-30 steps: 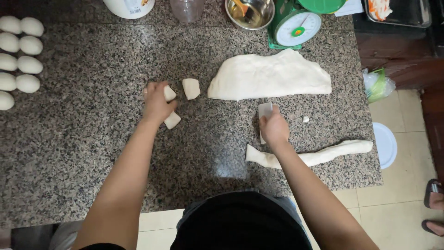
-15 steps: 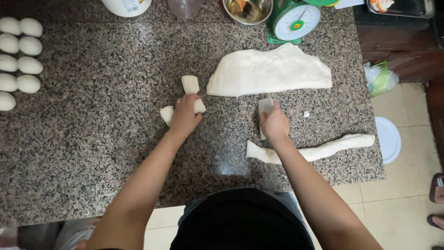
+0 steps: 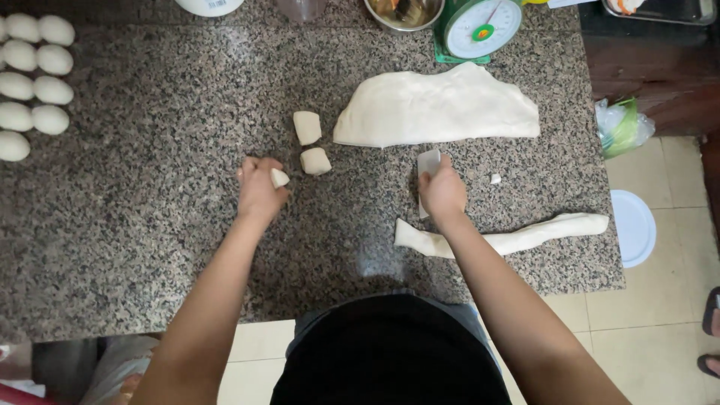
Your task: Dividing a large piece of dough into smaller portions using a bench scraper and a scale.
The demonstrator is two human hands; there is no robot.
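My left hand is closed around a small piece of dough on the speckled granite counter. Two more cut dough pieces lie just to its right. My right hand grips a flat white dough scraper, held on edge against the counter. Under my right forearm lies a long rope of dough. Beyond it spreads a large flattened slab of dough.
Several shaped dough balls sit in rows at the far left. A green kitchen scale, a metal bowl and a white container stand along the back edge. A small dough crumb lies right of the scraper. A white lid lies on the floor.
My left hand has picked up one dough piece near the two cut pieces and drawn it left and toward me. My right hand with the scraper has stayed in place.
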